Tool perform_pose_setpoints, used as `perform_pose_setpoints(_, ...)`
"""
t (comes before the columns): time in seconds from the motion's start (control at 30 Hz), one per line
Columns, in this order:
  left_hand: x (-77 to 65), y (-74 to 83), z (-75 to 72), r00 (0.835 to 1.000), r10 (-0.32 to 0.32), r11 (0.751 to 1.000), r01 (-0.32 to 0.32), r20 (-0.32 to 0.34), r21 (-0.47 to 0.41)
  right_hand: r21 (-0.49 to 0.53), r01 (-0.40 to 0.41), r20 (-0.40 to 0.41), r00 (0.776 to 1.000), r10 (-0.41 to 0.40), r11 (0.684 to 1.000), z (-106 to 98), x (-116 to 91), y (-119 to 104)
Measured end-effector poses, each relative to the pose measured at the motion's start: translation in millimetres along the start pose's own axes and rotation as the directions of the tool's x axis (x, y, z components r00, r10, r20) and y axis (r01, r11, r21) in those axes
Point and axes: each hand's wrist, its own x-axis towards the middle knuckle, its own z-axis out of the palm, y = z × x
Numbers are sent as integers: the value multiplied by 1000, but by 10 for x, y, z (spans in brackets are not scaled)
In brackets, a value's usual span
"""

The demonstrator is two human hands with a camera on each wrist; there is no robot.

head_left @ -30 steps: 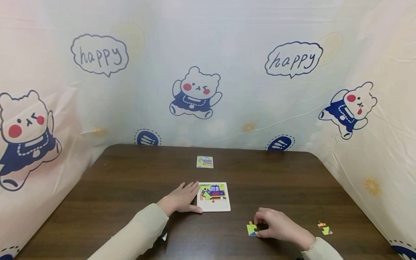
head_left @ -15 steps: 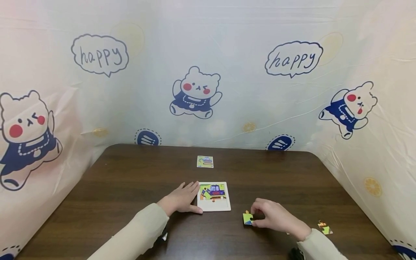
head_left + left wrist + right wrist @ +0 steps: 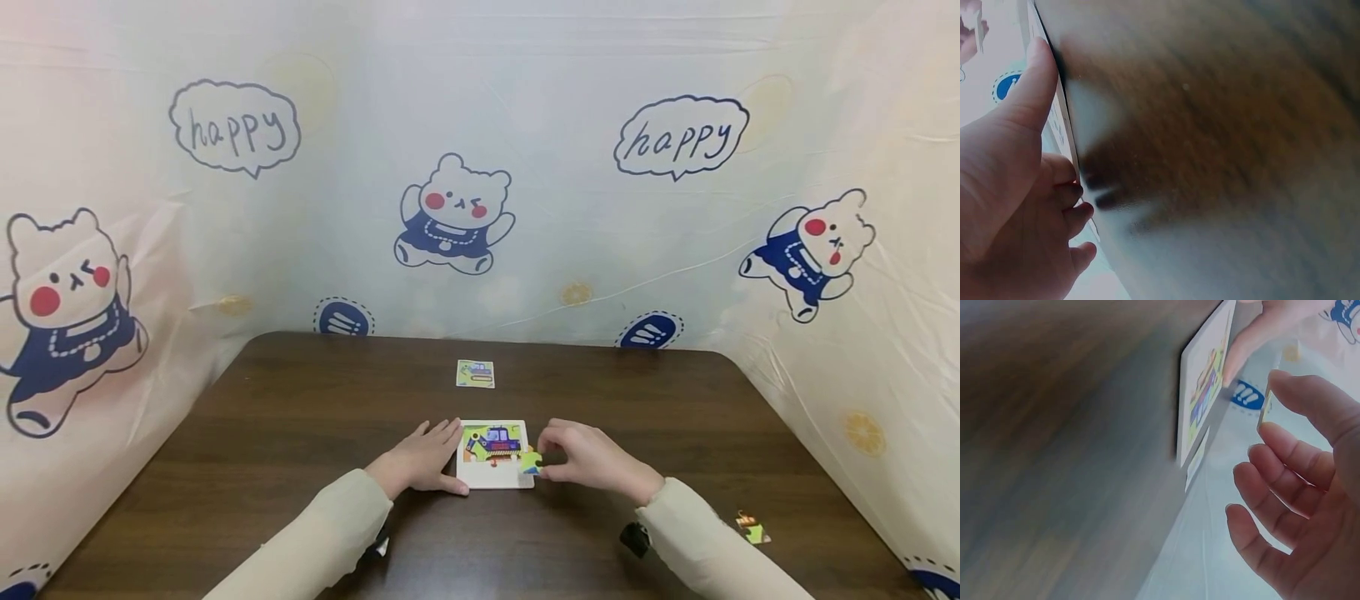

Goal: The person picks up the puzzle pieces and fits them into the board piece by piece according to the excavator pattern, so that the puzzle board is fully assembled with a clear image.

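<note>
In the head view we see a right hand [image 3: 592, 454] just right of the lower centre of the frame, its grip narrow, the thumb and index finger pinching a green puzzle piece [image 3: 531, 463] with a blue corner. That piece sits, as we see it from the head, across the right edge of a white puzzle board [image 3: 495, 477] at lower centre; in the right wrist view it shows edge-on between the two fingertips, at right of centre, and we find it raised, with a gap between it and the board. The board's upper part is filled with a picture of a purple-blue digger, while its lower strip is bare white. Left of the board we see the left hand [image 3: 423, 458], its grip wide, fingers spread along the left edge and thumb at the lower left corner, holding nothing. Beyond the board, near the middle of the frame, we have a small picture card [image 3: 476, 374] with a similar digger. Toward the lower right, loose puzzle material [image 3: 752, 528] in orange and green lies on the dark wooden surface [image 3: 337, 392]; we cannot tell whether it is one piece or more.
</note>
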Motion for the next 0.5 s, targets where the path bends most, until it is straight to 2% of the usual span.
perform_pose_setpoints(0.23, -10, 7, 3, 1000, -5, 1000, 5, -2, 7, 34, 35, 32, 999, -37, 999, 137, 293, -134)
perform_pose_setpoints(0.5, -15, 4, -7, 1000, 5, 1000, -5, -13, 5, -11, 105, 43, 994, -104, 994, 377, 535, -197)
